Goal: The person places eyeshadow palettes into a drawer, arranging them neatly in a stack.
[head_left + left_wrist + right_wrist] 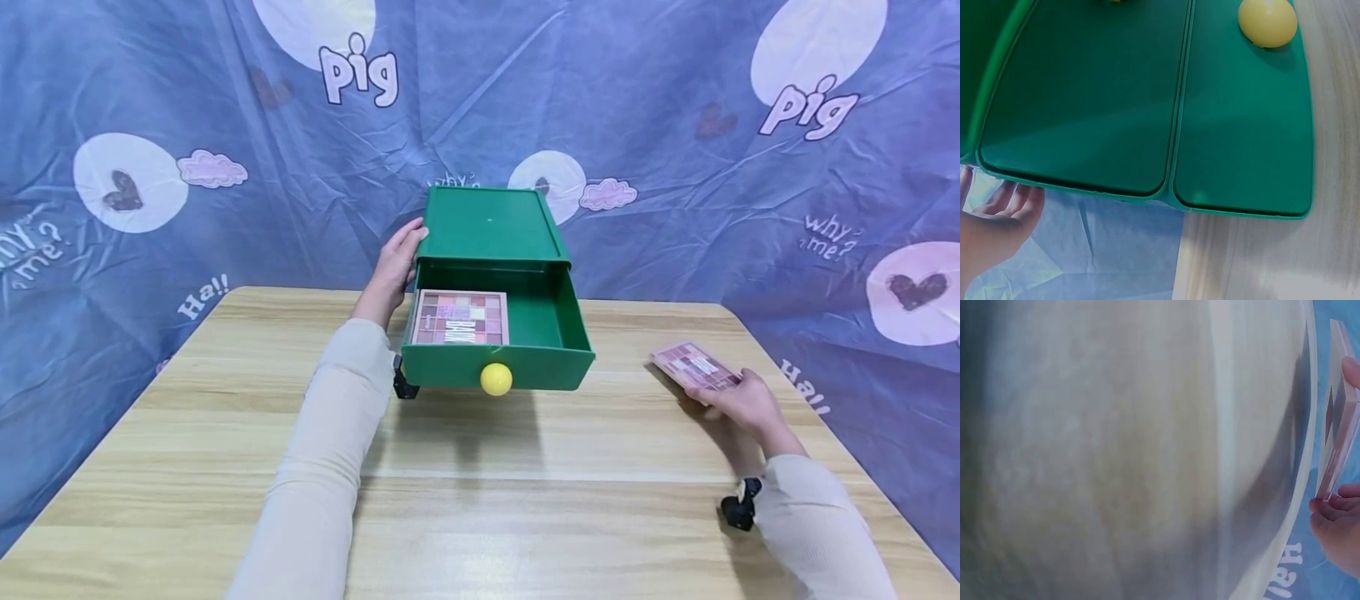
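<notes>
A green drawer unit (491, 221) stands toward the back of the table, its drawer (540, 369) pulled out toward me. One eyeshadow palette (435, 321) lies in the left part of that drawer, which has a round yellow knob (496, 379) on its front. My left hand (395, 265) rests against the left side of the unit; in the left wrist view its fingertips (1034, 199) meet the green edge. Off to the right, my right hand (742, 406) holds a second eyeshadow palette (693, 365) by its near end, tilted above the table.
The wooden table (585, 517) reaches from me to a blue patterned cloth (667, 192) hanging behind it. Dark wrist cameras (739, 504) sit on both wrists.
</notes>
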### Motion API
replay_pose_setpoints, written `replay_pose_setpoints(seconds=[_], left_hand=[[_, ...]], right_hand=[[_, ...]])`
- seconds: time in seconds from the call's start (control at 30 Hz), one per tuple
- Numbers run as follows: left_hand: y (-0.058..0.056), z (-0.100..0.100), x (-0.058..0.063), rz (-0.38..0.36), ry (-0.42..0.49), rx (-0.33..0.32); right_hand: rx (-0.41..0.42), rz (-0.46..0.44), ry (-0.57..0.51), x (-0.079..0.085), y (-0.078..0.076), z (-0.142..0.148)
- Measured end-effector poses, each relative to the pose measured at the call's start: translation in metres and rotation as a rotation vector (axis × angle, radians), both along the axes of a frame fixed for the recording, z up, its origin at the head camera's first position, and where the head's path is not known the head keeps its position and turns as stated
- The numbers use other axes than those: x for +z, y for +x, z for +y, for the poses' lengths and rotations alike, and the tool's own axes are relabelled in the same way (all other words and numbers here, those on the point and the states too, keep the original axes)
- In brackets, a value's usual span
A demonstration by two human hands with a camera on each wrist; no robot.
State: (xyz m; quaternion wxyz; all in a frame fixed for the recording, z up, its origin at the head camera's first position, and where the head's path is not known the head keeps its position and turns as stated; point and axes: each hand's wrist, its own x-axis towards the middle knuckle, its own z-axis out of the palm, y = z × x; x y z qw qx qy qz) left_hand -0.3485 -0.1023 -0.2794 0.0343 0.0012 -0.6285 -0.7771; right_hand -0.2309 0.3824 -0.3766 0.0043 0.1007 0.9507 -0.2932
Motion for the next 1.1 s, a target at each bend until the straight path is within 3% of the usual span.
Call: replay_pose_setpoints(seconds=[0.5, 0.87, 1.1], left_hand=[[0.001, 0.000, 0.000, -0.004, 0.011, -0.004], [0.000, -0.003, -0.002, 0.006, 0.015, -0.009], [-0.002, -0.001, -0.002, 0.017, 0.011, -0.014]], right_hand=[[0.048, 0.032, 0.041, 0.021, -0.010, -0.018], [0.086, 0.192, 0.051, 0.051, -0.017, -0.032], [0.093, 0.180, 0.072, 0.074, -0.016, -0.039]])
